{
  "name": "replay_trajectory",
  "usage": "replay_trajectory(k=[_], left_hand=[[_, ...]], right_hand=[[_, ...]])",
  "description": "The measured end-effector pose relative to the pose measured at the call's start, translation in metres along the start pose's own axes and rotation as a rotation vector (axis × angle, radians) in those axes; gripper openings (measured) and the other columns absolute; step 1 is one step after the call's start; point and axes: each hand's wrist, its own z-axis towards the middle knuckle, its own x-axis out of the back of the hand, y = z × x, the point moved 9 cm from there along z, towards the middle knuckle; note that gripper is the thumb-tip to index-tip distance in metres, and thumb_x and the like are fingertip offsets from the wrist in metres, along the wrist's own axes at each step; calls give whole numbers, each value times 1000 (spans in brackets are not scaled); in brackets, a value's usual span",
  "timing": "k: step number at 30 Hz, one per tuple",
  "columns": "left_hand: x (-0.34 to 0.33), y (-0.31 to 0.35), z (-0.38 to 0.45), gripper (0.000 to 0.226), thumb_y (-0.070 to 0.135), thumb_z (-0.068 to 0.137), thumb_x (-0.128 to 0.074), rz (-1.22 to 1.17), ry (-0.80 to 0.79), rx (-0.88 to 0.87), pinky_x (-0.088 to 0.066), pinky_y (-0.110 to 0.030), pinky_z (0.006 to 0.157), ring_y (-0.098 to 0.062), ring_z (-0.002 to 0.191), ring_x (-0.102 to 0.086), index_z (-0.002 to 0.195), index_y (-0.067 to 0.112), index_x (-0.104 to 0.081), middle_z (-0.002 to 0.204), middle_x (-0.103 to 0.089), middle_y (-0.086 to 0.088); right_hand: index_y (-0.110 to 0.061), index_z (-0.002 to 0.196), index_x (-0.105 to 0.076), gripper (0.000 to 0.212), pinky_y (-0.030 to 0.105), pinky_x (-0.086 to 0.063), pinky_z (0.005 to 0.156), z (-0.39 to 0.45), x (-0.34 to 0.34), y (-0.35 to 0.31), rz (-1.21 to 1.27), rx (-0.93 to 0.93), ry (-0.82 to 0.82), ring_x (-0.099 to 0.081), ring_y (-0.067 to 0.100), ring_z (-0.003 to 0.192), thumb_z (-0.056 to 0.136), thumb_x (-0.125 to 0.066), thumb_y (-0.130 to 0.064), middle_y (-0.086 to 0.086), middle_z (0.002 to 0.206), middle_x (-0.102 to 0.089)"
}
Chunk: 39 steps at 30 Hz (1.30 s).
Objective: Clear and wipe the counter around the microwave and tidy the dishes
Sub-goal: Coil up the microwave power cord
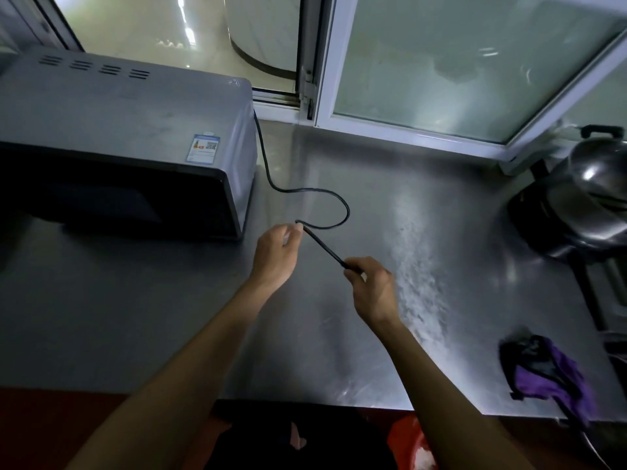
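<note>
A grey microwave stands on the left of the steel counter. Its black power cord runs from the back right corner, loops over the counter and comes back toward me. My left hand pinches the cord at the fold near the microwave's front right corner. My right hand grips the cord's end a little lower and to the right, so a short straight stretch is held taut between both hands above the counter.
A purple and black cloth lies at the counter's front right edge. A steel pot with a lid sits on a stove at the right. A window frame lines the back. Something red is on the floor below.
</note>
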Motion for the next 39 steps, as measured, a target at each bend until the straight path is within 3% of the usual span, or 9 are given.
replay_trajectory(k=[2,7,11,15,18,22,28,33,39], left_hand=[[-3,2,-8,42,45,102,-47,-30,-19,43,-38,-21,81,-18,112,-62,117,12,-68,123,-68,-4],[-7,6,-28,36,46,92,-63,-157,13,119,-46,-19,74,-7,95,-63,113,17,-69,108,-68,9],[-22,10,-45,11,26,88,-69,-346,3,162,-56,-35,85,-13,86,-72,94,17,-70,85,-77,4],[-40,22,-77,8,15,90,-68,-436,-24,123,-46,-29,74,-17,79,-72,96,20,-67,77,-76,-2],[-40,28,-100,12,11,91,-67,-415,-6,72,-51,-24,76,-16,83,-72,100,18,-67,80,-76,-4],[-23,26,-128,15,15,86,-68,-347,41,51,-56,-36,87,-19,87,-73,97,25,-67,86,-75,-5],[10,16,-152,14,13,87,-68,-293,142,109,-57,-36,84,-17,84,-71,97,22,-69,86,-74,-2],[41,22,-146,11,8,92,-64,-434,232,95,-54,-23,74,-16,81,-71,97,15,-70,86,-75,-6],[57,11,-119,14,5,91,-67,-568,189,104,-57,-25,77,-17,88,-74,105,4,-70,88,-77,-6]], right_hand=[[-8,104,-74,15,17,-43,76,-11,1,-3,0,23,8,-59,13,85,92,-65,-5,3,96,-69],[-10,104,-75,16,6,-40,73,-34,4,-2,-1,85,-5,-60,12,83,91,-67,-5,4,95,-70],[-13,106,-73,16,26,-50,80,-49,5,17,68,66,-74,-61,13,86,93,-65,-9,-1,98,-68],[-16,109,-71,17,35,-57,73,-68,3,42,128,46,-193,-66,14,74,95,-63,-13,-2,100,-68],[-17,117,-69,23,23,-53,80,-74,9,50,131,62,-204,-64,6,89,95,-63,-15,-3,109,-70],[-20,125,-66,30,10,-45,78,-65,19,41,188,93,-218,-62,5,96,96,-62,-16,-8,116,-67],[-20,121,-66,26,10,-48,80,-54,16,-1,279,152,-260,-61,-7,90,96,-60,-15,-10,111,-68],[-19,117,-70,22,26,-53,89,-63,-11,-25,315,143,-360,-63,-4,94,98,-62,-25,-13,110,-68],[-19,116,-70,24,5,-45,69,-73,-46,-50,315,136,-446,-68,2,81,94,-68,-28,0,104,-71]])
